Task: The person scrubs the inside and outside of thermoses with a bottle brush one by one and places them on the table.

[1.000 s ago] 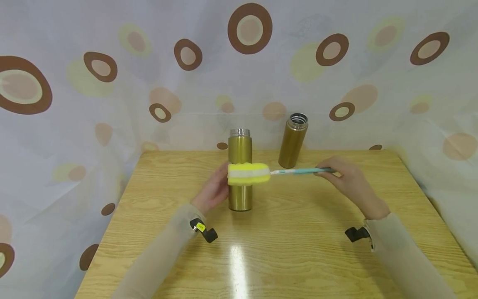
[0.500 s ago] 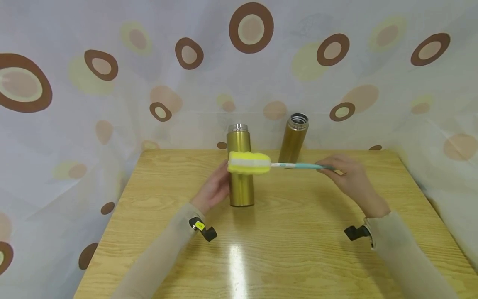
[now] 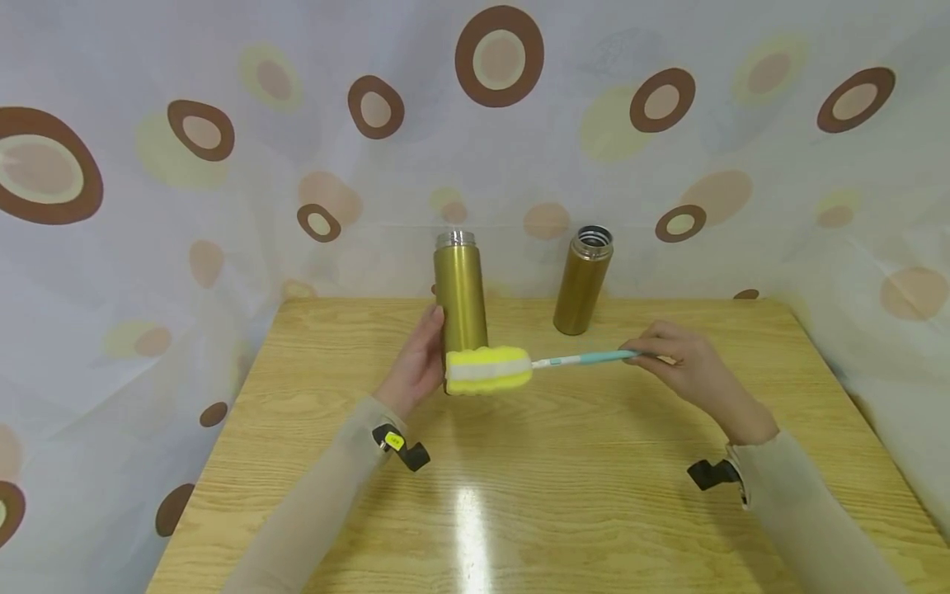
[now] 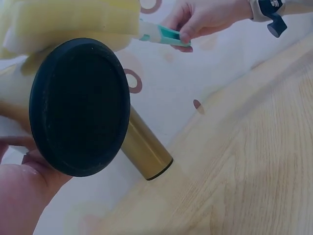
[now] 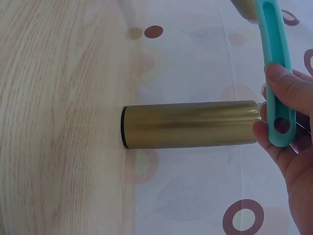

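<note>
My left hand [image 3: 413, 363] grips a gold thermos bottle [image 3: 462, 289] from its left side, lifted off the table and leaning slightly left. Its steel neck has no lid, and the left wrist view shows its dark round base [image 4: 80, 107]. My right hand [image 3: 686, 363] pinches the teal end of a bottle brush [image 3: 594, 358], held level in the air. The brush's yellow and white sponge head [image 3: 490, 370] points left and overlaps the lower part of the bottle in the head view. In the right wrist view the teal handle [image 5: 274, 44] lies between thumb and fingers.
A second gold thermos bottle [image 3: 583, 285], also lidless, stands upright at the back of the wooden table [image 3: 594, 495]. Behind it hangs a pale curtain [image 3: 416, 181] printed with brown and yellow circles, which also runs along both sides.
The held bottle has risen and shifted left, tilting a little. The brush first went up along the bottle, then came down to its lower end. The standing bottle has not moved.
</note>
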`<action>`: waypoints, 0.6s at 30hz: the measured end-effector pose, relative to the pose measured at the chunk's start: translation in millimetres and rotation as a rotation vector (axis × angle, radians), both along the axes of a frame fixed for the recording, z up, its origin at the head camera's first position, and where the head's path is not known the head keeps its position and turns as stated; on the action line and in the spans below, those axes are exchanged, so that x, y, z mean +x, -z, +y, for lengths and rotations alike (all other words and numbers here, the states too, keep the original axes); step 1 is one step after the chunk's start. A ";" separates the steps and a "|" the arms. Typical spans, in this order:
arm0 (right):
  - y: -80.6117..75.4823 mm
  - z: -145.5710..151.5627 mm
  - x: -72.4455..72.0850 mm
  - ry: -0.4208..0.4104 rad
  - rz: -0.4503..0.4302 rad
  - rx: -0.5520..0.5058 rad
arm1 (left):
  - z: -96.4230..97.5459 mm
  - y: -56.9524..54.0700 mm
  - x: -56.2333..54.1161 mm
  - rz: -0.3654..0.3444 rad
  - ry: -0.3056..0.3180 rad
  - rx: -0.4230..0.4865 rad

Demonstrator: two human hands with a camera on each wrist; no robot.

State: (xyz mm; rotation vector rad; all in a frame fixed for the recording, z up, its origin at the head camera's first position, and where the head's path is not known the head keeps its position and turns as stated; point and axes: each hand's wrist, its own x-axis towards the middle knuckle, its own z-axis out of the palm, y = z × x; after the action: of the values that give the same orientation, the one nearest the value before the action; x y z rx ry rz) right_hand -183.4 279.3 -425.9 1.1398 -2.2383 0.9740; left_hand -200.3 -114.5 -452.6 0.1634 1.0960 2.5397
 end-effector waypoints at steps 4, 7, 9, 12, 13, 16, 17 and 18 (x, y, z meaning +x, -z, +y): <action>-1.2 -0.1 0.1 0.030 0.014 -0.006 | -0.6 1.3 2.7 -0.079 0.053 -0.098; -3.6 -0.2 -1.1 0.054 0.023 -0.020 | 0.7 4.8 4.6 -0.057 0.077 -0.153; -4.8 0.0 -2.1 0.069 0.026 -0.033 | 1.7 8.0 5.6 -0.022 0.077 -0.148; -6.7 0.5 -3.3 0.100 0.031 -0.054 | 3.5 13.0 7.3 0.031 0.081 -0.096; -7.6 0.7 -3.5 0.114 0.036 -0.058 | 3.8 14.5 8.0 0.041 0.086 -0.086; -10.7 0.9 -3.9 0.171 0.051 -0.066 | 4.7 18.0 10.7 0.058 0.131 -0.075; -11.6 0.9 -4.1 0.191 0.053 -0.069 | 5.0 18.6 11.6 0.055 0.145 -0.078; -12.4 0.8 -4.3 0.212 0.059 -0.070 | 5.5 18.8 12.4 0.056 0.157 -0.084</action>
State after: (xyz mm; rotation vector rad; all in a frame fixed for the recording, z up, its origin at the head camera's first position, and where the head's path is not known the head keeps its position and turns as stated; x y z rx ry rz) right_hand -187.7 280.2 -413.6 0.8694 -2.2067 0.9120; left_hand -187.9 -109.0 -471.4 0.2886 1.1614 2.3591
